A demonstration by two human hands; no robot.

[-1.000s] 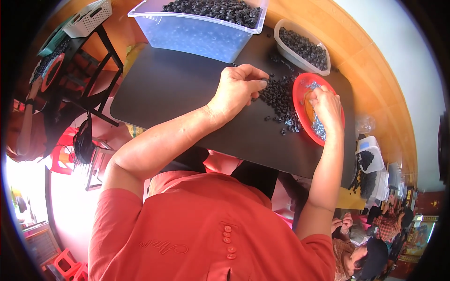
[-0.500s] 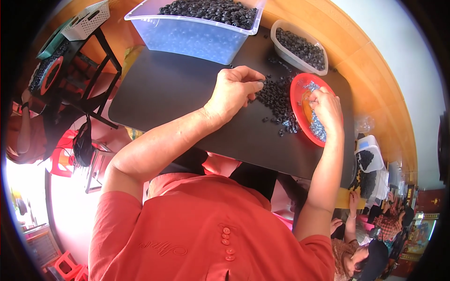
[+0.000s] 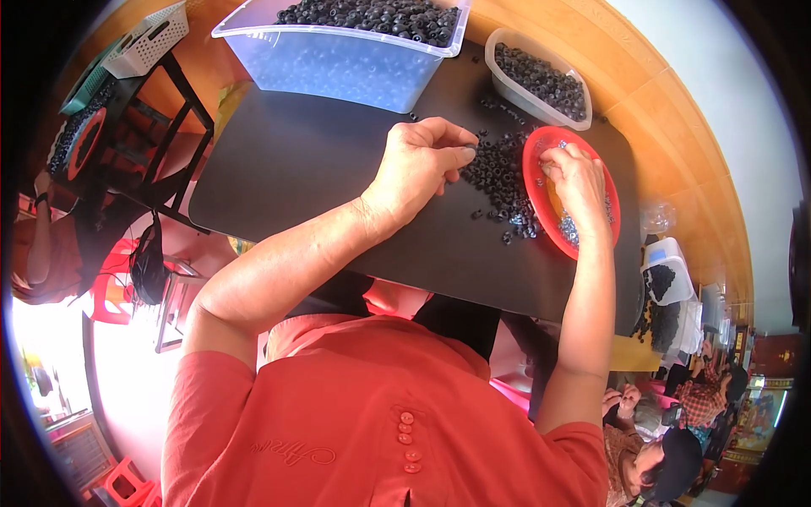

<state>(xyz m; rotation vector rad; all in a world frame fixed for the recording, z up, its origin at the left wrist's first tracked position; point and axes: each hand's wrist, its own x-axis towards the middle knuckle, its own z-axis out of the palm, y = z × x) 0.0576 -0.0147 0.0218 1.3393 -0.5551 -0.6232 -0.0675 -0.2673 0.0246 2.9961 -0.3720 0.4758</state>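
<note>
My left hand (image 3: 420,163) is closed in a pinch above the dark table, its thumb and forefinger on a small black ring-shaped piece (image 3: 471,149). Right beside it a loose pile of black ring-shaped pieces (image 3: 505,179) lies on the tabletop. My right hand (image 3: 578,180) reaches into a red plate (image 3: 614,211) that holds small shiny silvery pieces (image 3: 568,229). Its fingertips are drawn together among them. Whatever sits between those fingertips is too small to make out.
A large clear plastic bin (image 3: 338,72) of black pieces stands at the table's far side. A smaller clear tub (image 3: 498,82) of them is at the far right. The dark tabletop (image 3: 287,160) stretches left. Other people work at tables to both sides.
My right hand has shifted slightly up and left within the red plate. My left hand keeps its pinch in nearly the same place. At right, a co-worker's raised hand has come down.
</note>
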